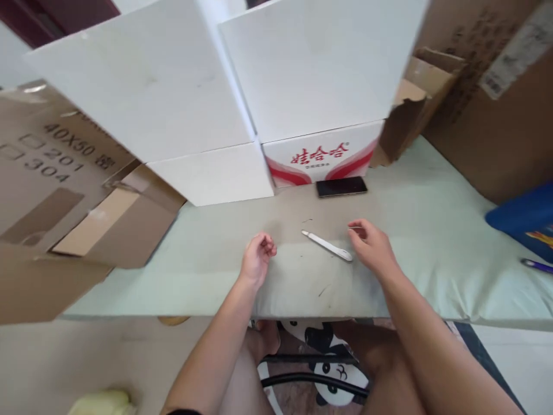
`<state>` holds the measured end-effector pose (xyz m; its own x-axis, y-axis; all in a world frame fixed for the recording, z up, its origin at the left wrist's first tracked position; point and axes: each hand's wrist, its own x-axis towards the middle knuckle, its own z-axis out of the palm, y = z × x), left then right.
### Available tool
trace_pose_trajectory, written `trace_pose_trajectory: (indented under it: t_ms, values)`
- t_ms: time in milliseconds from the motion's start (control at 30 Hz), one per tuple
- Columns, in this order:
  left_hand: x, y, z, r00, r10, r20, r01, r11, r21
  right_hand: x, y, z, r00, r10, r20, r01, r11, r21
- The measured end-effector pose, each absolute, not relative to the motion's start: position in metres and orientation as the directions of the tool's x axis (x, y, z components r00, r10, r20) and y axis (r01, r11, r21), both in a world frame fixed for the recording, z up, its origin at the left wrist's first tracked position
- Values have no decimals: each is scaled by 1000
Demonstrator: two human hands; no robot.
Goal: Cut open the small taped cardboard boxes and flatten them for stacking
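On the pale green cloth surface lies a slim white stick-like tool, narrow at its far left end and wider and rounded at the near right end. My left hand rests to the left of it, palm turned inward, its fingers loosely curled with nothing seen in them. Just right of the tool's wide end is my right hand. Its thumb and fingers are bent with a gap between them, and they hold nothing. Neither hand appears to touch the tool.
A black phone lies by a white box with red print. Tall white panels stand behind. Cardboard boxes flank both sides, left and right. A blue container and a purple pen are far right.
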<state>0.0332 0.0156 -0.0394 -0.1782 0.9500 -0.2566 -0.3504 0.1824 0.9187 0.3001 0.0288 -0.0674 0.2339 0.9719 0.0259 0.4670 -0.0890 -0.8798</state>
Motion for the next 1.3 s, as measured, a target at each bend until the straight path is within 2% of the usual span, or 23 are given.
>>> trace_pose_trajectory:
  t_ms: [233, 333, 400, 467, 633, 800, 933, 1067, 1200, 1300]
  values:
    - [-27, 24, -47, -338, 912, -234, -489, 42, 871, 249, 10, -64, 225, 956, 187, 676, -15, -737]
    - [-59, 26, -38, -388, 896, -215, -568, -49, 821, 207, 2, -68, 116, 942, 315, 734, 132, -666]
    - [-82, 23, -30, -434, 877, -208, -608, -115, 785, 174, 0, -70, -41, 919, 391, 742, 290, -605]
    - [-104, 16, -22, -503, 836, -220, -643, -191, 741, 137, 4, -68, -204, 881, 426, 717, 431, -548]
    - [-154, -4, -7, -667, 666, -336, -714, -442, 542, 31, 27, -34, -479, 763, 434, 598, 646, -474]
    - [-191, -16, -5, -692, 596, -407, -720, -524, 455, -93, 46, 17, -746, 426, 511, 271, 896, -352]
    - [-207, -19, -8, -726, 536, -431, -688, -571, 448, -192, 65, 45, -843, 251, 476, 161, 962, -222]
    - [-215, -22, -12, -735, 509, -448, -678, -582, 450, -259, 86, 51, -887, 206, 413, 179, 978, -104]
    - [-223, -29, -15, -790, 460, -406, -613, -602, 511, -270, 92, 39, -898, 206, 389, 230, 973, 15]
    - [-228, -41, -9, -871, 361, -334, -492, -643, 587, -249, 89, 28, -872, 208, 444, 271, 959, 82]
